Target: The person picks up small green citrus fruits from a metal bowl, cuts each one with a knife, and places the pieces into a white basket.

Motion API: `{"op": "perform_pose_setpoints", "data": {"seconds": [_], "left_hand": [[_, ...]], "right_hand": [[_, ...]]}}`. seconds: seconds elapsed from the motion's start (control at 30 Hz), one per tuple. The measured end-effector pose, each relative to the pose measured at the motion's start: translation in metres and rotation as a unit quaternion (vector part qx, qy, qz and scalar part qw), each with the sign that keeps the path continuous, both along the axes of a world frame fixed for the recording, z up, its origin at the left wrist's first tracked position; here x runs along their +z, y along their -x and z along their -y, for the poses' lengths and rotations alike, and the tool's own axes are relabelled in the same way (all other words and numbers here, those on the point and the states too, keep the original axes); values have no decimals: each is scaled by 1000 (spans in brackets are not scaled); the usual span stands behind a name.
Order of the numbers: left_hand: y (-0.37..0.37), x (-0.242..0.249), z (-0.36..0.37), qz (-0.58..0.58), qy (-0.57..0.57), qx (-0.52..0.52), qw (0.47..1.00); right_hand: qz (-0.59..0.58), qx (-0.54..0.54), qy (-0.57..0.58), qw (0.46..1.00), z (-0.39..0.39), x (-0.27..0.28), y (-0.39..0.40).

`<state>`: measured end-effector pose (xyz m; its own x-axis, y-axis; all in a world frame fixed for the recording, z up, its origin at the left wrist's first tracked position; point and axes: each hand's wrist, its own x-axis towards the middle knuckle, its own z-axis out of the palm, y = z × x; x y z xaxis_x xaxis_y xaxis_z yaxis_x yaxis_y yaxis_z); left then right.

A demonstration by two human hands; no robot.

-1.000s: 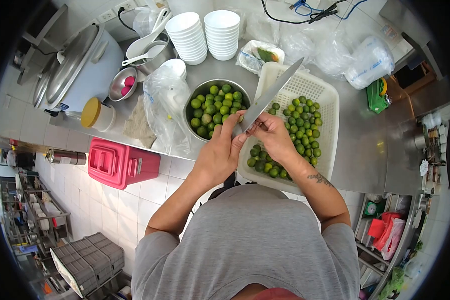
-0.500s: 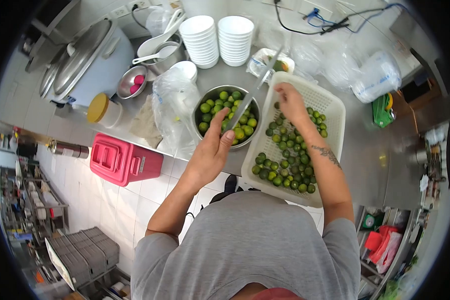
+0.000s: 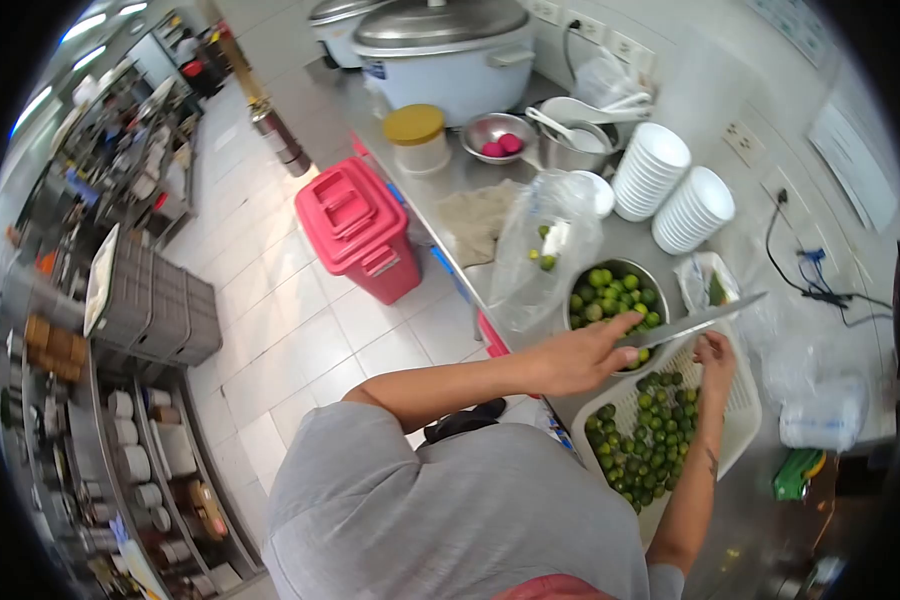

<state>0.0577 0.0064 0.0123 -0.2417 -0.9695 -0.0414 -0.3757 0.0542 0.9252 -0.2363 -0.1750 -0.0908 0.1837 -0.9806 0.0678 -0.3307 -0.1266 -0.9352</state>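
My left hand (image 3: 595,352) is closed round the handle end of a long knife (image 3: 705,318), over the edge of a steel bowl (image 3: 578,290) full of green limes (image 3: 610,290). The blade points to the right, past the bowl. My right hand (image 3: 712,362) is over the upper part of a white perforated basket (image 3: 742,420), its fingers curled together near the blade; what they hold, if anything, is too small to make out. Many darker limes (image 3: 645,435) lie in the basket.
Left of the bowl lie a plastic bag (image 3: 545,240) and a cloth (image 3: 475,222). White bowl stacks (image 3: 652,172), a small tray (image 3: 708,285) and a lidded cooker (image 3: 445,70) stand farther back. A pink bin (image 3: 355,225) is on the floor; a person (image 3: 190,50) is far off.
The view has swung left, so the counter appears tilted and farther right. The knife has turned from steeply upward to nearly sideways, and my right hand is now closer beside it.
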Motion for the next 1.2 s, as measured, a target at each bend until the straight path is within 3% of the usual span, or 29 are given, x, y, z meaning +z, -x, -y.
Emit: {"op": "perform_pose_setpoints", "data": {"seconds": [0.13, 0.43, 0.6, 0.83, 1.1, 1.2], "left_hand": [[6, -5, 0, -9, 27, -9, 1000], [14, -2, -4, -13, 11, -29, 999], [25, -20, -3, -52, 82, -16, 995], [26, -11, 0, -100, -57, -39, 993], [32, -2, 0, -68, -83, -54, 993], [34, -10, 0, -7, 21, -82, 996]], "right_hand": [[275, 10, -95, 957, -32, 48, -30], [299, 90, -180, 933, -81, 60, -46], [370, 31, -160, 915, -103, 62, -52], [440, 101, -208, 868, -120, 74, -51], [438, 33, -177, 880, -135, 72, -48], [455, 35, -156, 876, -132, 55, -44]]}}
